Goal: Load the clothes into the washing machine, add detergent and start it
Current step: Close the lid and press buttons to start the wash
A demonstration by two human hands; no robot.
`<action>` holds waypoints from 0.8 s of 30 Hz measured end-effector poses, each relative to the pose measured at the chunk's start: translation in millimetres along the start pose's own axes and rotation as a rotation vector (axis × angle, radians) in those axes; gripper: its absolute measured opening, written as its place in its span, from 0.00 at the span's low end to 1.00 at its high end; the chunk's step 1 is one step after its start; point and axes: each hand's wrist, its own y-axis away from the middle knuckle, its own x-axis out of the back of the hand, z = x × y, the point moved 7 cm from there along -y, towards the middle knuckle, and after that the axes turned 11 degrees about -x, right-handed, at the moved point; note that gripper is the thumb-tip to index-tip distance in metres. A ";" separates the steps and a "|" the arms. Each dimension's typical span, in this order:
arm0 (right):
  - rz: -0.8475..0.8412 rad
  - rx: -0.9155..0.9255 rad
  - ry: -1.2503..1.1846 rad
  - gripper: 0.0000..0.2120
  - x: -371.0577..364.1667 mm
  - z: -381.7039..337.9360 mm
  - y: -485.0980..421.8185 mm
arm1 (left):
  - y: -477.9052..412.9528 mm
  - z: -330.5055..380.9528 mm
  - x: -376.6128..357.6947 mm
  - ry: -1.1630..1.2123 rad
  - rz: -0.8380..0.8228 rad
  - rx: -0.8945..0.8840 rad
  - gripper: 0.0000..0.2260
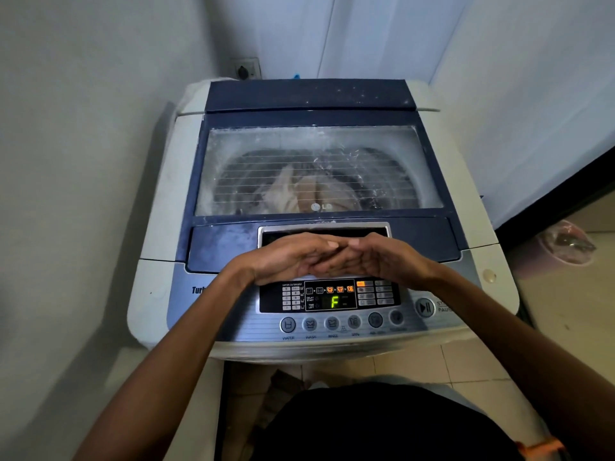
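Room corner, seen from above. Left: pale grey-white plastered wall [83, 128], smooth and unlit. Rear: white panelled wall [366, 34] with a vertical seam, bearing a white square electrical socket [247, 68] low down near the corner. Right: plain white wall [532, 94], ending in a dark diagonal band [549, 194] at its base. Floor: beige glazed square tiles [565, 311] with pale grout lines; a round clear plastic container [565, 242] lies on them near the dark band. Lighting: dim, cool, diffuse.

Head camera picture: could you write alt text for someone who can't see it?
A person's left hand and right hand meet, fingers curled, at the front of a top-loading washing machine whose glass lid is closed over pale clothes; its lit display shows F.
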 end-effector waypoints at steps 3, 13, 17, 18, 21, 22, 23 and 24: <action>0.004 0.005 -0.002 0.24 0.4 2.5 0.0 | -0.5 0.4 -2.5 0.031 -0.009 -0.002 0.16; 0.004 0.014 -0.019 0.25 2.0 2.8 -1.1 | -2.7 -0.7 -1.5 0.062 -0.026 -0.015 0.16; 0.002 0.005 -0.038 0.24 1.3 3.1 -1.4 | -3.3 -3.8 1.7 0.067 -0.013 -0.014 0.16; 0.003 0.007 -0.038 0.24 1.0 2.5 -1.7 | -3.3 -4.2 2.5 0.064 -0.011 -0.015 0.16; 0.005 0.006 -0.032 0.24 0.0 1.7 -1.2 | -3.7 -4.6 2.4 0.062 -0.005 -0.012 0.17; 0.007 0.000 -0.032 0.24 0.5 2.1 -1.3 | -4.1 -4.5 2.3 0.068 -0.001 -0.010 0.17; 0.012 -0.008 -0.032 0.24 1.1 2.7 -1.4 | -4.2 -3.6 1.1 0.075 0.000 -0.009 0.17; 0.019 -0.016 -0.031 0.24 2.0 3.5 -1.6 | -4.5 -3.1 0.6 0.080 0.002 -0.008 0.17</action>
